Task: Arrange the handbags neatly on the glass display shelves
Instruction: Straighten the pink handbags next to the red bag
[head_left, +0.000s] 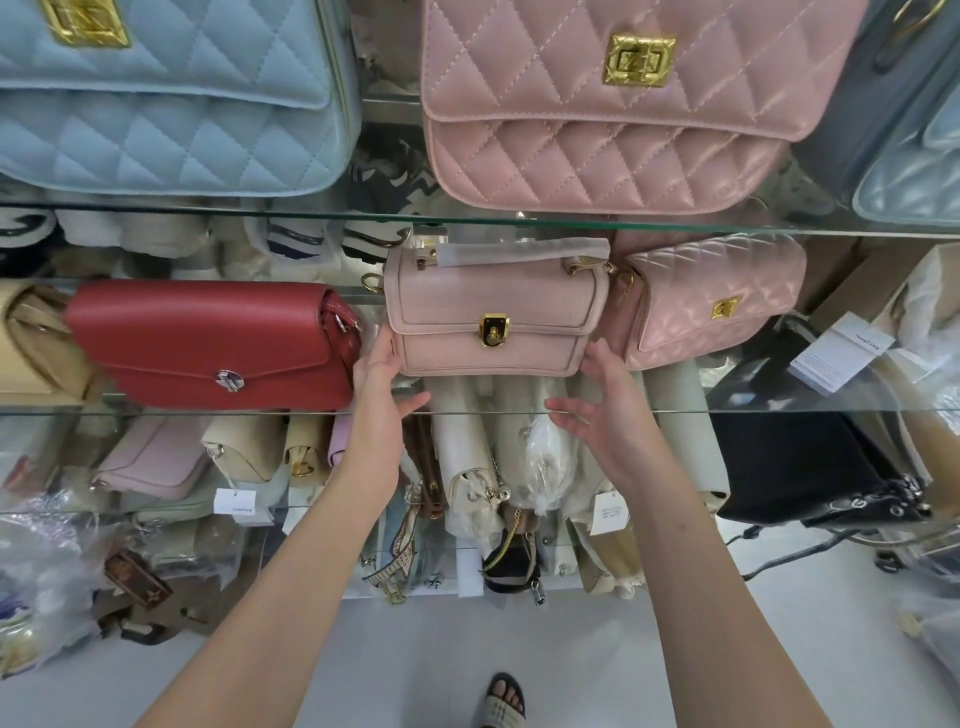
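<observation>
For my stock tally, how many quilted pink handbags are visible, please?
2: large bag on the upper shelf, small bag on the middle shelf; more may be hidden.

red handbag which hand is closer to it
Left. The left hand is just right of the red handbag, against the pale pink bag; the right hand is beyond that bag's far corner.

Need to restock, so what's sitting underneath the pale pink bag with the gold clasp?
The pale pink bag rests on a glass shelf; through the glass show cream wrapped bags and one in clear plastic. The bag itself covers whatever lies farther back.
</observation>
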